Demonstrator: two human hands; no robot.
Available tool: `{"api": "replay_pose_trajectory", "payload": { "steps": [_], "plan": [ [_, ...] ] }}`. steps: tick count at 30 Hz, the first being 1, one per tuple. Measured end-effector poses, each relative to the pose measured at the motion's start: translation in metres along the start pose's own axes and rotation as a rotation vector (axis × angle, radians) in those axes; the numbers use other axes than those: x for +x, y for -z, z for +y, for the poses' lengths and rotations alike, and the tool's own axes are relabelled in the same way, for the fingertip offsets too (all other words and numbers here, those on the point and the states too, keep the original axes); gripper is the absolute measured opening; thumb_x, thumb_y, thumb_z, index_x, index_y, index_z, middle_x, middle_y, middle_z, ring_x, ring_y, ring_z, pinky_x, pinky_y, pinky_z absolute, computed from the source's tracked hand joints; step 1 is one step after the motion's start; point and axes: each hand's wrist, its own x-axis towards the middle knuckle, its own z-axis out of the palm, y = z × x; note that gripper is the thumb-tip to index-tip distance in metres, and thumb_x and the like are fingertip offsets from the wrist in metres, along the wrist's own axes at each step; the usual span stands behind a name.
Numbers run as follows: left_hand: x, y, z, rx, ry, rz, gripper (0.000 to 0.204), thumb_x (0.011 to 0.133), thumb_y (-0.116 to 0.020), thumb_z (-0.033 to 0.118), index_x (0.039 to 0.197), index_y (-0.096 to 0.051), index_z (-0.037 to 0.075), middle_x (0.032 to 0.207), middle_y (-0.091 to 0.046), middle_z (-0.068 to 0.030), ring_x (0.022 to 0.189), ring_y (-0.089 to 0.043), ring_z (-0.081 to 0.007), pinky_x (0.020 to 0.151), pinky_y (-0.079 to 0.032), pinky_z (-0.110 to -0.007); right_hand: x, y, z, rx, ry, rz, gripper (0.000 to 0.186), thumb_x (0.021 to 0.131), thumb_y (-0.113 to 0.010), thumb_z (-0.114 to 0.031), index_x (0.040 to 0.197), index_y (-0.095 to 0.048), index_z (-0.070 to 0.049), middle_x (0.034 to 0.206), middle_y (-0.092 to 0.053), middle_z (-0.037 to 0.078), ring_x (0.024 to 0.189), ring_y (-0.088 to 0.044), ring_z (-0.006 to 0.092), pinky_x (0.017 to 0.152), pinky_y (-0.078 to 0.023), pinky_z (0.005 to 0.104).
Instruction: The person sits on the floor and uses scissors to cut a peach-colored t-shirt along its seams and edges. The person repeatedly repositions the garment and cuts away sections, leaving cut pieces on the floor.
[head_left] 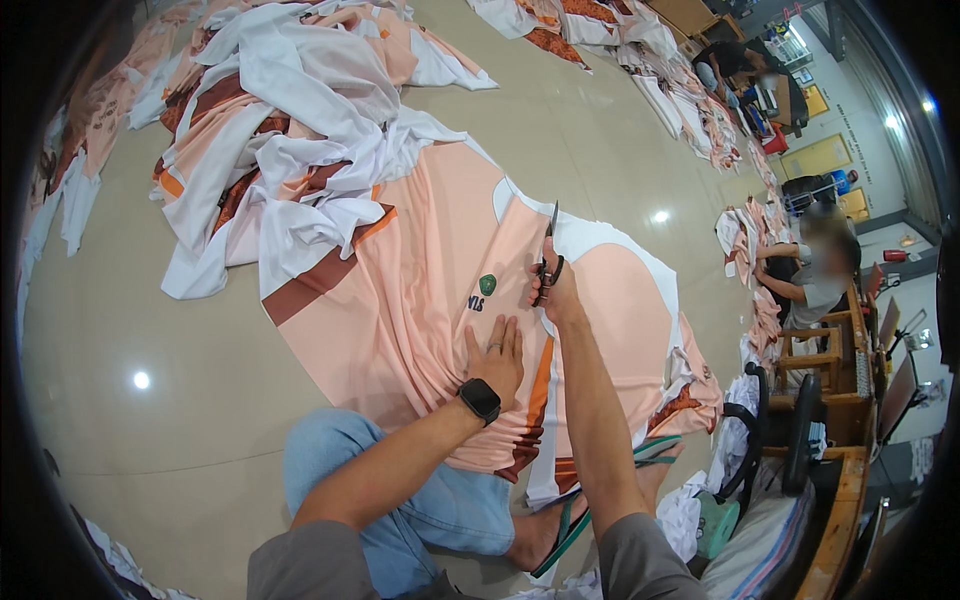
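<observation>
As I watch from far off through the head camera, the peach cloth [420, 250] lies spread over the glossy floor [190, 400], reaching from the left hand [499, 360] out toward ten and twelve o'clock. I judge it light, thin and limp: it gathers into long soft creases beside that hand, so it should bunch under a careless push rather than slide as a sheet. The smooth floor probably gives little friction, so I favour a broad, flat press close to the blades over a pinch at a far edge. It shouldn't break, though a stray fold could get nicked.

The left hand lies palm down with its fingers extended, pressing on the cloth and gripping nothing. The green emblem [488, 284] sits at about twelve o'clock from it, just beyond the fingertips. The right hand [561, 288], at one o'clock from the left, is closed around the black handles of the scissors [549, 282], whose blades point to twelve. I cannot tell how far those blades are parted, or whether cloth lies between them.

The peach cloth is directly under the left palm and at nine o'clock from the right hand. A curved peach panel [622, 310] edged in white lies at four o'clock from the right hand, and a loose heap of white and peach fabric [290, 140] rises at half past ten from the left.
</observation>
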Motion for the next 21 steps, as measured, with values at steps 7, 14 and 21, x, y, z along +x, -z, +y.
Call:
{"api": "replay_pose_trajectory", "payload": {
  "steps": [7, 14, 21],
  "plan": [
    [0.001, 0.005, 0.0, -0.032, -0.013, -0.034, 0.134, 0.062, -0.09, 0.06, 0.16, -0.028, -0.007, 0.172, -0.017, -0.0244, 0.161, -0.013, -0.0388, 0.11, -0.02, -0.084, 0.012, 0.007, 0.0, -0.106, 0.076, 0.064, 0.054, 0.088, -0.082, -0.054, 0.087, -0.061, -0.005, 0.061, -0.052, 0.0, 0.049, -0.051, 0.0148, 0.047, -0.043, 0.0307],
    [0.0, 0.008, -0.001, -0.046, -0.011, -0.069, 0.136, 0.061, -0.09, 0.061, 0.161, -0.027, -0.006, 0.173, -0.016, -0.0229, 0.162, -0.012, -0.0374, 0.111, -0.019, -0.084, 0.0, 0.058, 0.028, 0.107, 0.056, 0.018, 0.056, 0.09, -0.077, -0.06, 0.089, -0.06, -0.007, 0.061, -0.047, -0.002, 0.049, -0.046, 0.0135, 0.048, -0.038, 0.0298],
    [-0.009, 0.001, 0.007, 0.103, -0.168, -0.017, 0.088, 0.076, -0.085, 0.051, 0.144, -0.059, 0.002, 0.163, -0.04, -0.0196, 0.154, -0.032, -0.038, 0.109, -0.029, -0.079, -0.044, 0.159, 0.071, 0.182, 0.052, 0.06, 0.056, 0.094, -0.072, -0.06, 0.094, -0.06, -0.006, 0.058, -0.047, -0.002, 0.047, -0.047, 0.015, 0.046, -0.039, 0.031]
  ]
}}
